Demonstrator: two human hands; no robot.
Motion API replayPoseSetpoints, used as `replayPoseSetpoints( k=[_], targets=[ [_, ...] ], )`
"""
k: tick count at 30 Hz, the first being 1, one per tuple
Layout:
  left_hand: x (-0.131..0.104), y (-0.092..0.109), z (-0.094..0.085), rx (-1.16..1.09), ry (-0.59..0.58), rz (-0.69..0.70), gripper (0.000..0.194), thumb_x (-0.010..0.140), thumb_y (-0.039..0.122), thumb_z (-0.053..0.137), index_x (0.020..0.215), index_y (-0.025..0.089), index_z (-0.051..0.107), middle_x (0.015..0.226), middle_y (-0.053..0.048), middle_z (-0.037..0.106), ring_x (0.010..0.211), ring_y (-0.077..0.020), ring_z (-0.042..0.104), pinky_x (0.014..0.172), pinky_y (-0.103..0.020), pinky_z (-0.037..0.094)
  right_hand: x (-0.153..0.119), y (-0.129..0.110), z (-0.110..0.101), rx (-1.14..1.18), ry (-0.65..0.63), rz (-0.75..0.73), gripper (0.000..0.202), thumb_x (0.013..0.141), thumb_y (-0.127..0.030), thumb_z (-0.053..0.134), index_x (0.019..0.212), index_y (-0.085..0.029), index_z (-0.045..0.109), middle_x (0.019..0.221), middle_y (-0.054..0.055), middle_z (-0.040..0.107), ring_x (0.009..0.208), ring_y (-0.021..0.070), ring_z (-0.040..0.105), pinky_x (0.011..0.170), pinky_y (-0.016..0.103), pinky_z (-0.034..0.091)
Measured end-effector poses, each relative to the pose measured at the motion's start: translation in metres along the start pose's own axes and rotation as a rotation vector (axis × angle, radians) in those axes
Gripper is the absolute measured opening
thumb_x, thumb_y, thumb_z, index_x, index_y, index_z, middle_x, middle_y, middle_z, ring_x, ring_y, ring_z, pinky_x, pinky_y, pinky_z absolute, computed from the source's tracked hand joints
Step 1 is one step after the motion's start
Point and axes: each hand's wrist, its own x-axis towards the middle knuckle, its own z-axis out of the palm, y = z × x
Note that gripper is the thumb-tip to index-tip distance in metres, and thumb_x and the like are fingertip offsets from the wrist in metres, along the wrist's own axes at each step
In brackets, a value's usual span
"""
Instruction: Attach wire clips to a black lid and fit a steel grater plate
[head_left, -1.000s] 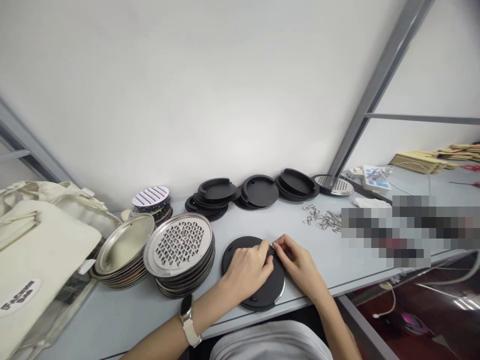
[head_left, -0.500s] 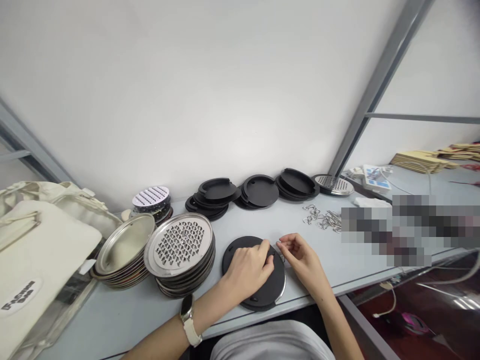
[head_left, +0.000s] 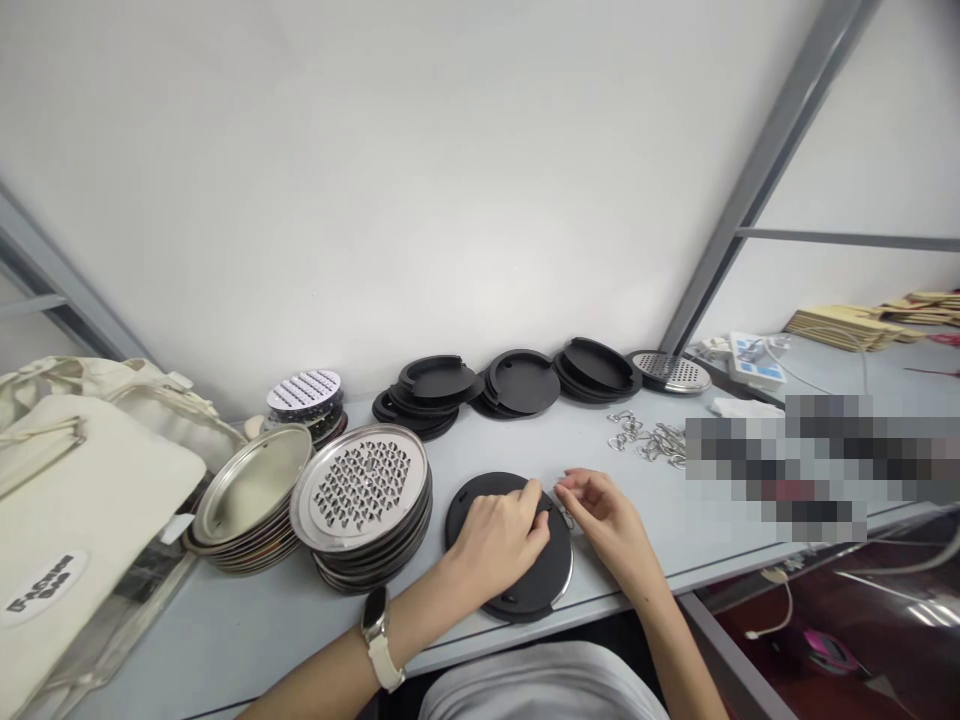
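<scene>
A round black plastic disc (head_left: 517, 585) with a metal plate showing at its right rim lies near the table's front edge. My left hand (head_left: 499, 535) is closed over its top, fingers curled and thumb pressed near the right side. Beside the disc's upper right edge, my right hand (head_left: 604, 510) pinches a small metal wire ring (head_left: 568, 517), mostly hidden by the fingers. Further right lies a loose pile of similar metal wire pieces (head_left: 660, 440).
Left of the disc stand a stack topped by a grater plate (head_left: 360, 490) and a stack of shallow metal plates (head_left: 255, 485). Several black discs (head_left: 525, 380) are piled along the wall. A cream bag (head_left: 90, 500) occupies the left end. A perforated metal plate (head_left: 667, 370) lies by the post.
Both hands hold nearly the same pose at the disc. The view has shifted very slightly.
</scene>
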Motion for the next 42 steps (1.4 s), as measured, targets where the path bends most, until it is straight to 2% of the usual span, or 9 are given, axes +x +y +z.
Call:
replayPoseSetpoints(
  k=[2, 4, 10, 14, 18, 22, 27, 31, 42],
  targets=[
    [0.000, 0.000, 0.000, 0.003, 0.004, -0.001, 0.011, 0.092, 0.029, 0.042, 0.098, 0.021, 0.047, 0.079, -0.001, 0.067, 0.069, -0.0225, 0.065, 0.058, -0.029, 0.046, 0.000, -0.001, -0.001, -0.059, 0.008, -0.023, 0.032, 0.081, -0.050, 0.061, 0.080, -0.018, 0.063, 0.099, 0.011, 0.060, 0.103, 0.0266, 0.056, 0.086, 0.037, 0.046],
    [0.001, 0.000, 0.000, 0.002, 0.002, -0.001, 0.011, 0.092, 0.029, 0.042, 0.098, 0.021, 0.047, 0.079, -0.001, 0.066, 0.069, -0.0223, 0.065, 0.058, -0.029, 0.045, 0.000, -0.004, -0.001, -0.085, -0.012, -0.030, 0.034, 0.082, -0.051, 0.060, 0.074, -0.018, 0.062, 0.097, 0.011, 0.061, 0.108, 0.0276, 0.054, 0.088, 0.036, 0.045],
    [0.001, 0.001, -0.001, -0.011, -0.008, -0.006, 0.012, 0.092, 0.028, 0.043, 0.100, 0.021, 0.047, 0.081, -0.001, 0.067, 0.072, -0.0221, 0.066, 0.061, -0.029, 0.046, -0.005, -0.012, 0.000, -0.011, -0.086, 0.024, 0.030, 0.094, -0.046, 0.044, 0.082, -0.020, 0.054, 0.075, 0.003, 0.062, 0.071, 0.0169, 0.059, 0.070, 0.028, 0.047],
    [0.001, 0.000, -0.001, -0.010, -0.012, -0.008, 0.012, 0.092, 0.028, 0.043, 0.099, 0.021, 0.048, 0.081, -0.001, 0.067, 0.071, -0.0222, 0.066, 0.061, -0.029, 0.046, -0.005, -0.011, 0.001, -0.016, -0.093, 0.002, 0.024, 0.093, -0.044, 0.046, 0.084, -0.021, 0.049, 0.075, 0.002, 0.061, 0.070, 0.0164, 0.059, 0.067, 0.027, 0.048],
    [0.001, 0.001, -0.001, -0.022, -0.004, -0.012, 0.012, 0.091, 0.028, 0.043, 0.100, 0.021, 0.048, 0.083, -0.001, 0.068, 0.073, -0.0214, 0.066, 0.061, -0.028, 0.046, -0.005, -0.010, 0.000, -0.020, -0.123, -0.029, 0.018, 0.094, -0.041, 0.045, 0.095, -0.022, 0.046, 0.090, 0.006, 0.064, 0.075, 0.0168, 0.061, 0.071, 0.028, 0.048],
    [0.000, 0.001, -0.001, -0.032, 0.001, -0.002, 0.013, 0.091, 0.028, 0.044, 0.102, 0.022, 0.047, 0.085, -0.001, 0.068, 0.073, -0.0214, 0.066, 0.061, -0.028, 0.046, -0.005, -0.010, -0.001, 0.042, -0.074, -0.016, 0.017, 0.095, -0.040, 0.043, 0.099, -0.024, 0.042, 0.096, 0.006, 0.067, 0.077, 0.0172, 0.063, 0.075, 0.030, 0.049],
    [-0.001, 0.000, 0.000, -0.021, 0.018, 0.010, 0.014, 0.091, 0.029, 0.043, 0.102, 0.021, 0.047, 0.085, -0.001, 0.068, 0.073, -0.0221, 0.066, 0.060, -0.029, 0.046, -0.006, -0.012, -0.002, -0.040, -0.115, -0.070, 0.019, 0.091, -0.040, 0.051, 0.091, -0.022, 0.059, 0.095, 0.006, 0.066, 0.085, 0.0198, 0.062, 0.078, 0.030, 0.047],
    [0.000, -0.001, 0.001, -0.003, 0.026, 0.020, 0.015, 0.092, 0.029, 0.042, 0.103, 0.021, 0.047, 0.083, -0.001, 0.067, 0.070, -0.0219, 0.066, 0.057, -0.029, 0.045, -0.005, -0.011, -0.002, -0.065, -0.085, -0.099, 0.022, 0.088, -0.038, 0.056, 0.092, -0.021, 0.069, 0.094, 0.007, 0.066, 0.090, 0.0211, 0.062, 0.081, 0.031, 0.047],
    [0.000, -0.001, 0.003, -0.009, 0.035, 0.023, 0.017, 0.091, 0.029, 0.043, 0.106, 0.021, 0.046, 0.086, -0.002, 0.068, 0.072, -0.0220, 0.066, 0.058, -0.029, 0.045, -0.005, -0.014, -0.002, -0.179, -0.199, -0.081, 0.032, 0.095, -0.037, 0.043, 0.114, -0.023, 0.064, 0.099, 0.007, 0.066, 0.087, 0.0205, 0.062, 0.077, 0.031, 0.048]
  ],
)
